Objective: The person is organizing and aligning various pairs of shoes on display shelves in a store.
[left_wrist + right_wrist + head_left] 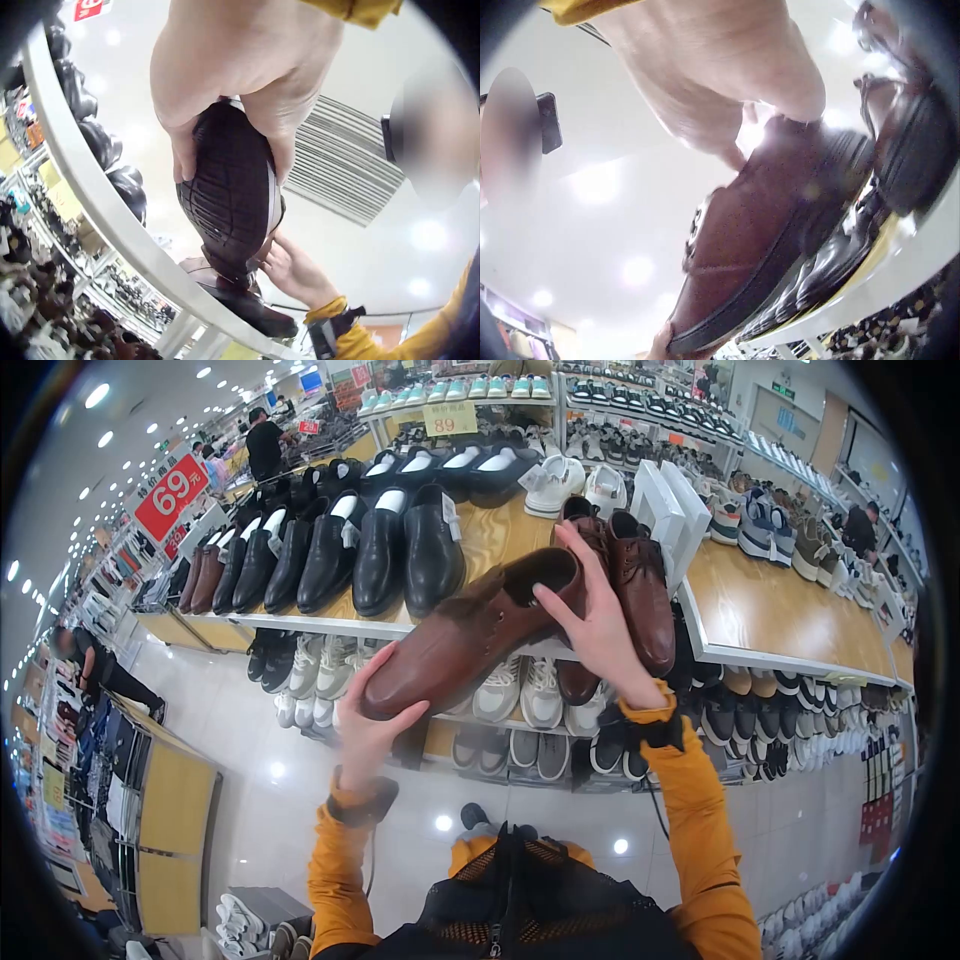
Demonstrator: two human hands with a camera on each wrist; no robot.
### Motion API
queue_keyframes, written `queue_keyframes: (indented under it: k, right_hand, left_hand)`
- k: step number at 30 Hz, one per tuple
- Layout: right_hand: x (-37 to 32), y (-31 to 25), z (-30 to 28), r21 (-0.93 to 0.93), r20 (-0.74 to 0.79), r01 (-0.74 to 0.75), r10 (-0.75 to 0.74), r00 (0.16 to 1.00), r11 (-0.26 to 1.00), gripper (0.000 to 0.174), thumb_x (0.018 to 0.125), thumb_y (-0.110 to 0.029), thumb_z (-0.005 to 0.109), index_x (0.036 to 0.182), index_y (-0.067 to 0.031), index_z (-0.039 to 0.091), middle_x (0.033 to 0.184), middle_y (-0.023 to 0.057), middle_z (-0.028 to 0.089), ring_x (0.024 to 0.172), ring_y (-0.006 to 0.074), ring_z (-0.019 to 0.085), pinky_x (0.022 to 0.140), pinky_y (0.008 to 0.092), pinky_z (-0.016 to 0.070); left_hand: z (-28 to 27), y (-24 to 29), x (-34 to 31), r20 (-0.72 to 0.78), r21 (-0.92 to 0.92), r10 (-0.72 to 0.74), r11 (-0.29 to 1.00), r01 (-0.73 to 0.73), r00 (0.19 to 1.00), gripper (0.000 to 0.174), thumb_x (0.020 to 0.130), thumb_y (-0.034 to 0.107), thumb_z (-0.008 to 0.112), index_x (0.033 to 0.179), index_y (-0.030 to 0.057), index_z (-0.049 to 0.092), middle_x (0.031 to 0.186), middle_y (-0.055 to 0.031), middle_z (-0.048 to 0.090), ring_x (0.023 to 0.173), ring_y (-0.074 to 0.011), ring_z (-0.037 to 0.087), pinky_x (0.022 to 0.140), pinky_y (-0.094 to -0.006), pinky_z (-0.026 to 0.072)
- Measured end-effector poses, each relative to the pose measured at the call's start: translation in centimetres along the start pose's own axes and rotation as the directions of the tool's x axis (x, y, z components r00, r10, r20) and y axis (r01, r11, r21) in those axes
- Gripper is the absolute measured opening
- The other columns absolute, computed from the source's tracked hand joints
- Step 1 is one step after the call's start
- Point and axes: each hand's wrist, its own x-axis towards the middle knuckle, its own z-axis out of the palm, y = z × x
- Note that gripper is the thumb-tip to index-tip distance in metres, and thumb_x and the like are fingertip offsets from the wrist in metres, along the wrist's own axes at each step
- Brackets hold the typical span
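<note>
A brown leather lace-up shoe (455,645) is held in the air in front of the display shelf, toe toward the lower left. The left hand (372,722) grips its toe, thumb and fingers on opposite sides; the left wrist view shows the dark ridged sole (229,176) between them. At the heel end, the right hand (600,622) holds the collar, thumb at the opening and fingers over the back. In the right wrist view the shoe's side (742,225) hangs below that hand (712,67). Two similar brown shoes (640,600) stand on the shelf just behind the right hand.
Black shoes (378,555) line the wooden shelf at left, beside a red price sign (171,497). White boxes (668,515) stand right of the brown shoes. Lower racks hold sneakers (541,690). People are at the left (100,665) and far back (264,445).
</note>
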Motion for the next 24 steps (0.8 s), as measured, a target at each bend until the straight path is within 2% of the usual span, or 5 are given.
queue_keyframes:
  k: [4,6,14,16,24]
  right_hand:
    - [0.6,1.3,4.0,-0.115,-0.297,-0.017,-0.018,0.955,0.993,0.069,0.096,-0.017,0.065,0.153,-0.0023,0.029,0.160,0.0192,0.025,0.150,0.0268,0.020,0.121,0.0368,0.0167]
    - [-0.2,2.8,5.9,0.278,-0.194,-0.141,0.200,0.961,0.950,0.080,0.100,-0.025,0.060,0.157,0.0010,0.011,0.163,0.0201,0.015,0.152,0.0276,0.013,0.121,0.0350,0.0129]
    - [-2.4,2.3,8.5,0.298,0.079,-0.299,0.288,0.954,0.906,0.095,0.097,-0.033,0.064,0.156,0.0027,-0.001,0.163,0.0255,0.006,0.153,0.0310,0.009,0.122,0.0389,0.0146]
    - [-2.6,3.2,7.9,0.004,0.056,-0.230,0.230,0.972,0.973,0.093,0.096,-0.032,0.065,0.158,-0.0011,0.003,0.163,0.0276,0.006,0.152,0.0342,0.011,0.121,0.0406,0.0180]
    - [-4.3,1.2,5.9,-0.216,0.144,-0.279,0.313,0.939,0.936,0.079,0.096,-0.034,0.063,0.157,-0.0101,0.019,0.159,0.0327,0.014,0.148,0.0431,0.021,0.117,0.0444,0.0267]
  left_hand:
    - [2.6,-0.8,1.0,-0.073,0.241,0.241,0.946,-0.218,0.968,0.071,0.071,0.001,0.081,0.136,-0.0009,0.053,0.138,-0.0135,0.057,0.127,-0.0233,0.053,0.109,-0.0369,0.0404]
    - [3.8,-2.0,1.3,-0.180,0.368,0.368,0.885,-0.284,0.912,0.073,0.068,-0.002,0.085,0.135,0.0007,0.057,0.137,-0.0166,0.056,0.126,-0.0259,0.055,0.106,-0.0372,0.0434]
    - [9.1,-3.9,1.5,-0.315,0.320,0.354,0.913,-0.253,0.881,0.073,0.075,0.000,0.081,0.141,0.0012,0.051,0.146,-0.0171,0.050,0.128,-0.0288,0.054,0.107,-0.0386,0.0427]
    - [9.3,-4.7,1.7,-0.159,0.278,0.277,0.933,-0.227,0.948,0.071,0.082,0.000,0.076,0.145,-0.0015,0.044,0.147,-0.0179,0.048,0.133,-0.0258,0.048,0.109,-0.0365,0.0402]
    - [8.7,-3.5,3.5,0.114,0.678,0.355,0.655,-0.334,0.928,0.074,0.079,0.015,0.078,0.145,0.0055,0.046,0.146,-0.0192,0.049,0.126,-0.0382,0.051,0.103,-0.0416,0.0443]
